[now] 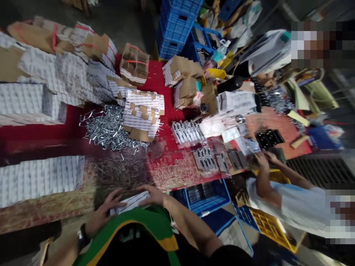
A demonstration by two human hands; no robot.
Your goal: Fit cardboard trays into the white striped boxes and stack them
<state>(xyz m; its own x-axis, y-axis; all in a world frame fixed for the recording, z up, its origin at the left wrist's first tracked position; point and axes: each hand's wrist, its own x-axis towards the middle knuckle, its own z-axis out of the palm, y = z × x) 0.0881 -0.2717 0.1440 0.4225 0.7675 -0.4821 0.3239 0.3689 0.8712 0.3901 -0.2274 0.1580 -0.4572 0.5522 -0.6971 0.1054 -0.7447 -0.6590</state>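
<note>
The left hand (107, 208) and right hand (155, 194) stand with fingers spread on either side of a white striped card packet (130, 203) at the edge of the worktop (33, 218), grip indeterminate, with loose metal staples (111, 127) beyond the fingers.

A long work table (159, 74) draped in red cloth runs through the room — blue plastic crates (174, 27) stack beyond its far edge, a yellow crate (273, 229) sits past its near edge, and a dark slatted grille (318, 170) lies right. The light is dim over a grey floor (124, 22).
</note>
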